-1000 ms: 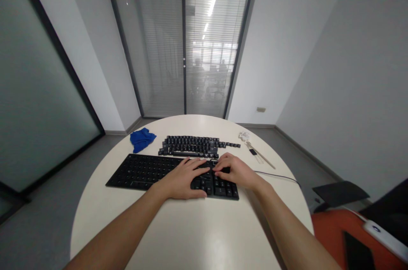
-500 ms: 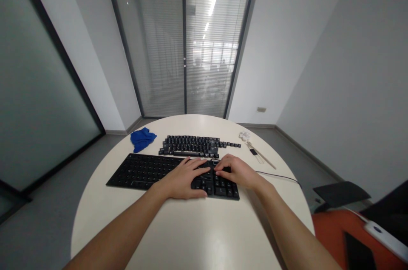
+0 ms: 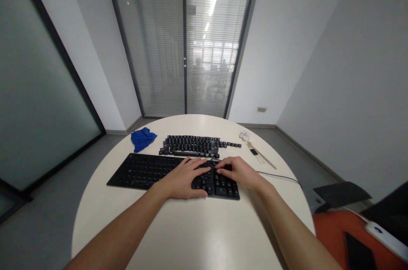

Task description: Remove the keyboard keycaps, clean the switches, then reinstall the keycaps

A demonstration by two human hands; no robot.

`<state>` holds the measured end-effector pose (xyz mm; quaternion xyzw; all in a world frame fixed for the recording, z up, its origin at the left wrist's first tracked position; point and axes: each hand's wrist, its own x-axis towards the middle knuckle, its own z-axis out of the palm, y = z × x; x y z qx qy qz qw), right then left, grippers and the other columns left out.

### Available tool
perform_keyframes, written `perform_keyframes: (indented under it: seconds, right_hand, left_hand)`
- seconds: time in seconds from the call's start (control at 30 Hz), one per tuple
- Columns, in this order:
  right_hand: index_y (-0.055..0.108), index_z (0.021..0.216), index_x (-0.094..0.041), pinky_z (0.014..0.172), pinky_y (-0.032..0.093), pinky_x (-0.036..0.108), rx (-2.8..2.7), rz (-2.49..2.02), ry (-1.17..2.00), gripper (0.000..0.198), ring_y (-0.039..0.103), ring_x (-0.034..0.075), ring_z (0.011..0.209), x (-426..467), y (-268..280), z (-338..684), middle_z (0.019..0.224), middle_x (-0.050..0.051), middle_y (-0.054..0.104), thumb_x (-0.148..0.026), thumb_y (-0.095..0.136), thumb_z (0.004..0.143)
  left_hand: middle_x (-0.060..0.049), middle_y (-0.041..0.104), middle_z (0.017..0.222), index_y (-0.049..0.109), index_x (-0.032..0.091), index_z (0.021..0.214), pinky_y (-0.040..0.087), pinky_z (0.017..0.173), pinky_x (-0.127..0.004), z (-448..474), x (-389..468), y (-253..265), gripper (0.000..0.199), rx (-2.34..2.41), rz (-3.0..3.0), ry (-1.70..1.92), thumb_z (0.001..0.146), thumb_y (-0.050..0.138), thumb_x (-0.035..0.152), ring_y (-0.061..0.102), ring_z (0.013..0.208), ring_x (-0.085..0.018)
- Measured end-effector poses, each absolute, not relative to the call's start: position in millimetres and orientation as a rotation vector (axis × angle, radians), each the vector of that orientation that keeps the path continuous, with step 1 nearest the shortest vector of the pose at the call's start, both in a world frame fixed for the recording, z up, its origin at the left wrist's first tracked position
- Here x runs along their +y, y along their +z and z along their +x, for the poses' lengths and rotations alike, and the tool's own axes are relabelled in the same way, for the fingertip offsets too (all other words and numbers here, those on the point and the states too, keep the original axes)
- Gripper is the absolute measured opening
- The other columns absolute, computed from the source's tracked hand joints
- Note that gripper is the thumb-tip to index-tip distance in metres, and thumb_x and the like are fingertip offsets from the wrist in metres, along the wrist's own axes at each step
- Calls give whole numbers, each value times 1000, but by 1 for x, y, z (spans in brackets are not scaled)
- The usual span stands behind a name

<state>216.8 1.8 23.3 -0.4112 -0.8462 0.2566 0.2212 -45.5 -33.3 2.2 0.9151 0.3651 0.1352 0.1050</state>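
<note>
A black keyboard (image 3: 140,170) lies across the table; much of its left part shows no keycaps, while caps sit on its right-hand number pad. My left hand (image 3: 183,178) rests over the keyboard's middle right with fingers spread, covering the keys beneath. Over the upper left of the number pad, my right hand (image 3: 237,171) has its thumb and fingers bent close together against the keys. Whatever lies between those fingertips is too small to make out. Behind the keyboard, loose black keycaps (image 3: 191,144) are laid out in rows.
The round white table (image 3: 178,227) also bears a blue cloth (image 3: 143,139) at the back left. Crumpled white material (image 3: 245,136), a thin wooden-coloured stick (image 3: 266,159) and a small black-handled wire tool (image 3: 254,152) are at the right. A cable (image 3: 280,175) runs off the right edge.
My right hand's fingertips have shifted very slightly to the right over the number pad. My left hand stays in place on the keyboard.
</note>
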Motion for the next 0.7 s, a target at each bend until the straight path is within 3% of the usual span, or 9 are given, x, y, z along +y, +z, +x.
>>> perform_keyframes:
  seconds: [0.33, 0.7]
  right_hand:
    - [77, 89, -20, 85, 51, 32, -2411, -1004, 611, 12, 69, 21, 89, -1, 25, 213, 94, 5, 77, -22, 67, 84]
    - [78, 101, -25, 88, 51, 29, -2642, -1065, 354, 37, 70, 21, 99, -5, 31, 209, 105, 3, 77, -5, 54, 81]
  left_hand:
    - [-6, 26, 163, 36, 32, 152, 14, 121, -57, -46, -33, 3, 82, 1069, 2693, 376, 83, 61, 68, 24, 149, -35]
    - [-6, 26, 163, 37, 33, 151, 14, 121, -56, -46, -33, 2, 82, 1058, 2684, 409, 82, 63, 68, 24, 149, -34]
